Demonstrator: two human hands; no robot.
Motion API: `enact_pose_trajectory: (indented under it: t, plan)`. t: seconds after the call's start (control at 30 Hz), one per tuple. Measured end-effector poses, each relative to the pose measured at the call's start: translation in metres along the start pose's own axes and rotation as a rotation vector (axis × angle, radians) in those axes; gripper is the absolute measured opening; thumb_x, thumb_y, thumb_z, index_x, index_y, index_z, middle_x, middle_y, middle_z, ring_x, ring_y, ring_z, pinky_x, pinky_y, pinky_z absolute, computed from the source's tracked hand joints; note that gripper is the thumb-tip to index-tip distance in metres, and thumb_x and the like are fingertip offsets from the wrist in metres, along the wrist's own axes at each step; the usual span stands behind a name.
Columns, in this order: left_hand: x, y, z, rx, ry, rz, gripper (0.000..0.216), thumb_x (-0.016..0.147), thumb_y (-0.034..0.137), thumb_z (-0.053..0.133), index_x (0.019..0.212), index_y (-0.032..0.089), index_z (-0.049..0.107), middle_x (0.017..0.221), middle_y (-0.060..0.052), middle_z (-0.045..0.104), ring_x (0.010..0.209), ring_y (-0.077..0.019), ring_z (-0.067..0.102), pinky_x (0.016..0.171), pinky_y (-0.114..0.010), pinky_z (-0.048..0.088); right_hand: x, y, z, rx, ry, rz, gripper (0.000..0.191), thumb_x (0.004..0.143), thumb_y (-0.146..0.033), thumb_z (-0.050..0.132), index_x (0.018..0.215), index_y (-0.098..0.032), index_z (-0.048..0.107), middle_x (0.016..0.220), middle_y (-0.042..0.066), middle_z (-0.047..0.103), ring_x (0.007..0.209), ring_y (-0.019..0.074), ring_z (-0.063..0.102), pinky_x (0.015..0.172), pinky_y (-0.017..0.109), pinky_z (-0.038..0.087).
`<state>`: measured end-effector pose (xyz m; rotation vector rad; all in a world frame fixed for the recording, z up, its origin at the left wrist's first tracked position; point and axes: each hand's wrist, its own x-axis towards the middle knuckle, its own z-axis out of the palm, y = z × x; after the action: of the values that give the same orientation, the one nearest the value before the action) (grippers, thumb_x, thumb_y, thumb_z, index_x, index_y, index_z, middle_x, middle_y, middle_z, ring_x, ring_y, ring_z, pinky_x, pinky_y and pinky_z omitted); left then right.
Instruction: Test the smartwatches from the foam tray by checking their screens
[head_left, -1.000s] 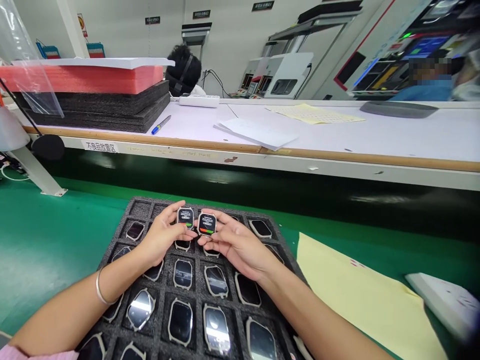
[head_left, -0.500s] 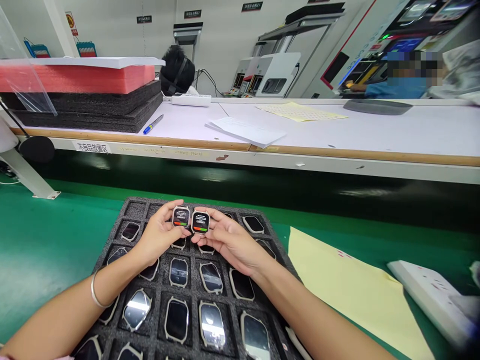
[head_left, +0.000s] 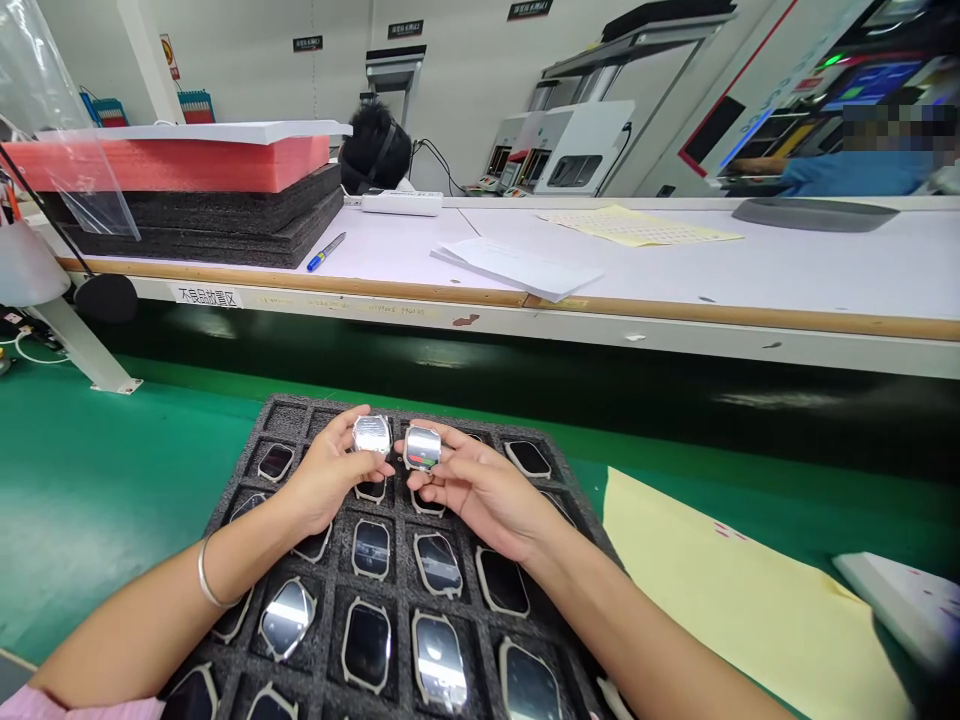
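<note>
My left hand (head_left: 335, 468) is closed on a strapless smartwatch (head_left: 372, 436), its screen washed out by glare. Just to the right, my right hand (head_left: 480, 482) grips a second smartwatch (head_left: 422, 447), whose screen shows glare with red and green strips along the bottom. The two watches are side by side with a small gap, above the far part of a black foam tray (head_left: 401, 625). Strapless watches lie face up in the tray's compartments, among them one watch (head_left: 371, 548) below my hands. My forearms cover parts of the tray.
A yellow sheet (head_left: 720, 590) lies right of the tray on the green surface, beside a white power strip (head_left: 900, 600). Beyond is a white bench (head_left: 675, 270) with papers (head_left: 517, 265), a blue pen (head_left: 326, 252) and stacked foam (head_left: 225, 215). People are behind it.
Both watches have tilted, so glare now covers screens that showed text and red-green strips. The gap between them has widened slightly. The whole view has shifted a little to the left.
</note>
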<state>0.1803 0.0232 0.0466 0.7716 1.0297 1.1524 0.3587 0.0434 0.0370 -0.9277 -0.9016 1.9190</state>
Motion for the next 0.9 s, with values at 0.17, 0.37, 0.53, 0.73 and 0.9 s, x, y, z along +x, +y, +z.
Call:
enact_pose_trajectory:
  t: [0.17,0.37,0.53,0.73,0.9]
  plan:
    - [-0.0013,0.0021,0.0002,-0.004,-0.004,-0.036,0.073,0.066,0.005,0.068,0.134,0.014,0.042,0.088,0.000,0.063,0.058,-0.0080,0.061,0.061,-0.024,0.045,-0.0002,0.0002,0.0014,-0.004,-0.016,-0.011,0.051,0.059,-0.009,0.070,0.107,-0.020,0.060,0.085,0.001,0.070,0.059,0.0123,0.063,0.056,0.024,0.046]
    - [-0.0002,-0.0008,0.0002,0.048,-0.039,0.007,0.076,0.063,0.006,0.069,0.134,0.016,0.042,0.099,-0.003,0.063,0.062,-0.0087,0.063,0.063,-0.025,0.045,-0.0018,0.0006,0.0017,-0.030,-0.026,-0.059,0.050,0.060,-0.010,0.068,0.107,-0.021,0.059,0.086,0.001,0.070,0.062,0.0124,0.063,0.059,0.025,0.046]
    - [-0.0009,-0.0013,0.0003,0.078,-0.067,0.038,0.076,0.064,0.007,0.069,0.134,0.018,0.042,0.111,-0.006,0.062,0.066,-0.0096,0.065,0.065,-0.026,0.047,-0.0022,0.0000,0.0020,-0.050,-0.045,-0.079,0.047,0.062,-0.011,0.067,0.107,-0.022,0.060,0.091,0.002,0.069,0.064,0.0131,0.063,0.063,0.028,0.046]
    - [0.0010,-0.0037,-0.0024,0.098,-0.090,0.074,0.073,0.066,0.009,0.070,0.133,0.019,0.044,0.108,-0.005,0.063,0.069,-0.0103,0.066,0.067,-0.026,0.049,-0.0019,0.0003,0.0026,-0.096,-0.028,-0.103,0.047,0.063,-0.011,0.066,0.108,-0.023,0.059,0.093,0.002,0.068,0.065,0.0128,0.063,0.065,0.029,0.046]
    - [0.0026,-0.0050,-0.0031,0.077,-0.111,0.092,0.071,0.065,0.010,0.072,0.131,0.020,0.046,0.110,-0.005,0.063,0.072,-0.0124,0.069,0.075,-0.030,0.052,-0.0018,0.0011,0.0017,-0.095,-0.058,-0.126,0.048,0.064,-0.010,0.065,0.109,-0.022,0.059,0.088,0.001,0.067,0.065,0.0137,0.063,0.064,0.030,0.047]
